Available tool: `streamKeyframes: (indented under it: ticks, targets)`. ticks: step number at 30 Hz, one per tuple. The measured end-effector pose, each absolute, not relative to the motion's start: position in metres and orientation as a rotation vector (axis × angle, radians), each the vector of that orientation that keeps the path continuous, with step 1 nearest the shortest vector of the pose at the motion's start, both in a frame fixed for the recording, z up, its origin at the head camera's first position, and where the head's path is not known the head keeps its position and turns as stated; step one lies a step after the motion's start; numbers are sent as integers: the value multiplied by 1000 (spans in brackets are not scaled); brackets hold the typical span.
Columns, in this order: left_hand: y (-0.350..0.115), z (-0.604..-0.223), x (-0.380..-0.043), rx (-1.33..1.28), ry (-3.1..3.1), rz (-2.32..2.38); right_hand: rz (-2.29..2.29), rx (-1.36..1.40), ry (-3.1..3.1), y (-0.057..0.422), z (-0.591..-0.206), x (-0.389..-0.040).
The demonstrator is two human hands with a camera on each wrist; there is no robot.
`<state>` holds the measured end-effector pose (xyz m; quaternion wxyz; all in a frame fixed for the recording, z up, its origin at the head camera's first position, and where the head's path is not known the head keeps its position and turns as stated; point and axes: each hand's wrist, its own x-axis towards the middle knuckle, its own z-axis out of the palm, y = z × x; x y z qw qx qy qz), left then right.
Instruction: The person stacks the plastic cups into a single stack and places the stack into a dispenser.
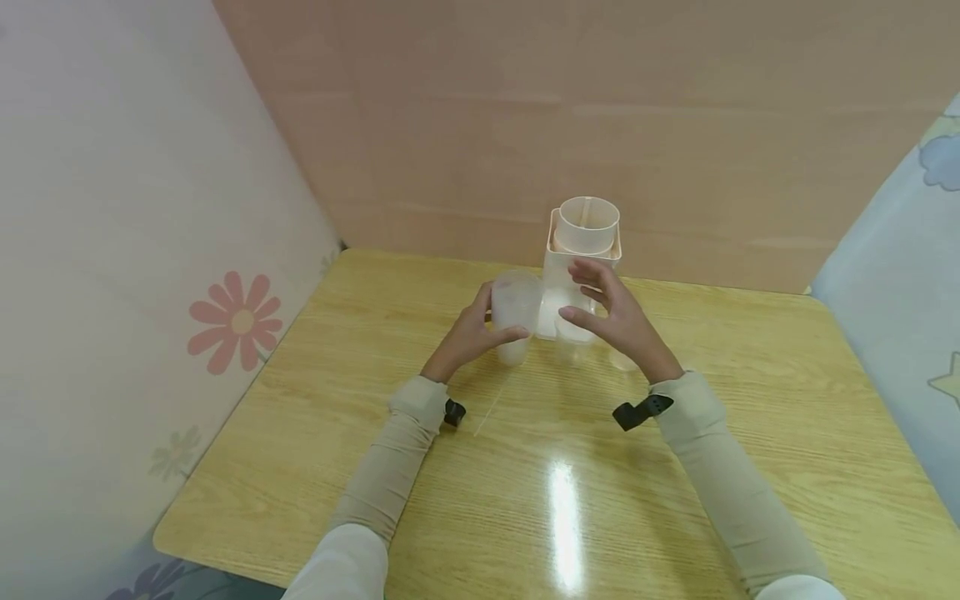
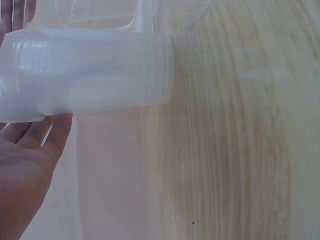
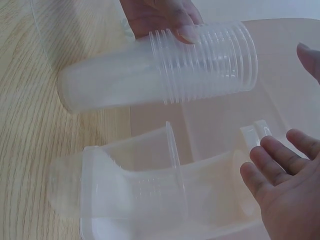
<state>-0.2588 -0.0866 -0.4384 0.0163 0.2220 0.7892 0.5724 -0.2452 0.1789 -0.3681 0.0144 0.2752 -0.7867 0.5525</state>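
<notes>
My left hand (image 1: 476,329) grips a stack of clear plastic cups (image 1: 517,302) near its rims, holding it upright over the table. In the right wrist view, the stack (image 3: 210,65) shows several rims nested close together, with the thumb of my left hand (image 3: 165,17) against them. My right hand (image 1: 618,321) has its fingers spread and holds nothing. It hovers to the right of the stack, in front of a white box-shaped holder (image 1: 558,279). A single clear cup (image 1: 573,337) stands before that holder, partly behind my right hand in the head view.
A white round tube (image 1: 588,225) sits in the holder's top. Another clear cup (image 1: 622,360) is under my right wrist. A thin pale strip (image 1: 491,407) lies on the wooden table (image 1: 315,450). A pinkish wall (image 1: 465,150) rises behind the table's far edge.
</notes>
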Motion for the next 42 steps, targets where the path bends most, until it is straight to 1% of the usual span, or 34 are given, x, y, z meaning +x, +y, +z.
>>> streamKeyframes:
  ticks: [29,42]
  targets:
    - [-97,-442,-259,736,2446,1779,1717,799,-2439,183,-367,-241]
    - [-101,-442,-259,702,2443,1768,1729,794,-2421,188,-369,-239]
